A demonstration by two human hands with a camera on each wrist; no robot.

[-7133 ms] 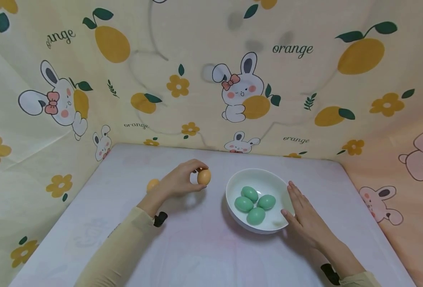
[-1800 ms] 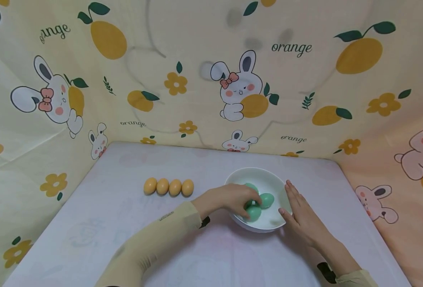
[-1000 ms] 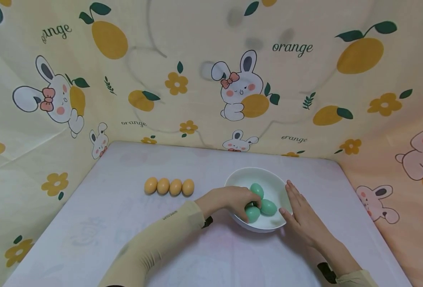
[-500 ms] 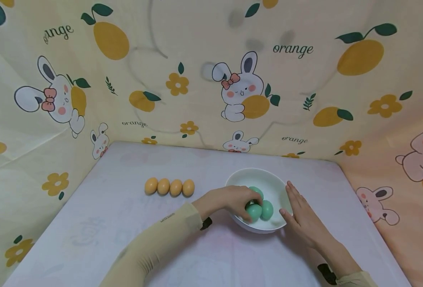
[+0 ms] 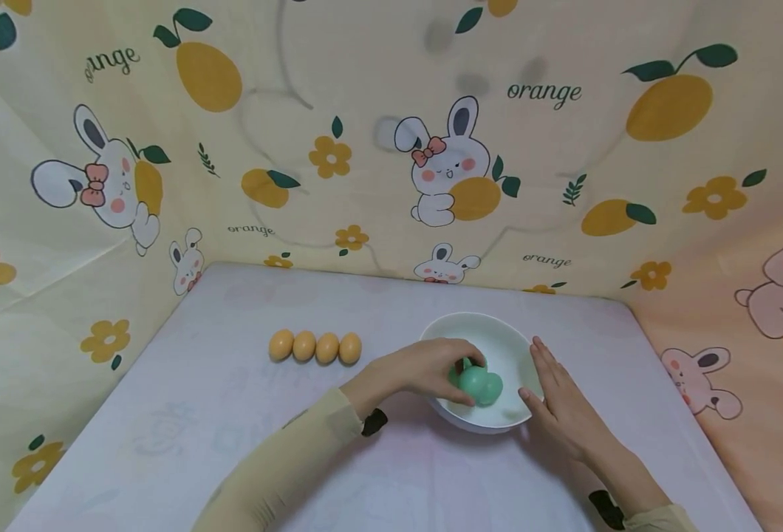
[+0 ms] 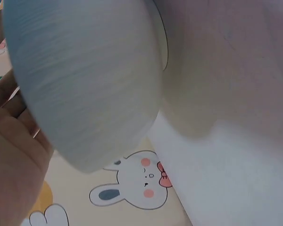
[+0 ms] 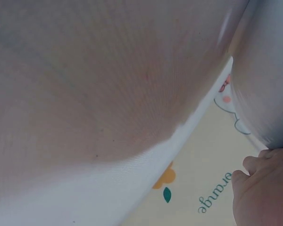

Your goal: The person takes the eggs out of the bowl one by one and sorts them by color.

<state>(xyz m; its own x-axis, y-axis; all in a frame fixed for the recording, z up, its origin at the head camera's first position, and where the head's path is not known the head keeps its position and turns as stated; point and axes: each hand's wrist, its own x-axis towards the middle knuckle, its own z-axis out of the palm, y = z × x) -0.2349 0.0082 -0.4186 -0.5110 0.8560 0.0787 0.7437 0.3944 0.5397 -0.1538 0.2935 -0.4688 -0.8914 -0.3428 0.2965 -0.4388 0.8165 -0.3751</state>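
Observation:
Inside the white bowl [image 5: 506,347], my left hand [image 5: 425,369] grips a green egg [image 5: 474,381] between thumb and fingers. Other green eggs lie close around it, one [image 5: 493,389] showing on its right and the rest partly hidden by the hand. My right hand [image 5: 567,403] rests against the bowl's right side with its fingers straight. The left wrist view shows the bowl's outer wall [image 6: 85,84] beside the left palm [image 6: 14,155]. In the right wrist view, the fingertips of the right hand [image 7: 266,188] meet the bowl's wall [image 7: 264,75].
Several orange-yellow eggs [image 5: 327,348] stand in a side-by-side row left of the bowl. A pale cloth covers the table [image 5: 365,473]. Behind and at the sides hangs a printed curtain [image 5: 378,89] with rabbits and oranges.
Earlier my left hand held an orange-yellow egg left of the bowl; that colour now forms a row. It then reached into the bowl, the green eggs shifted, and it gripped one. The right hand stayed.

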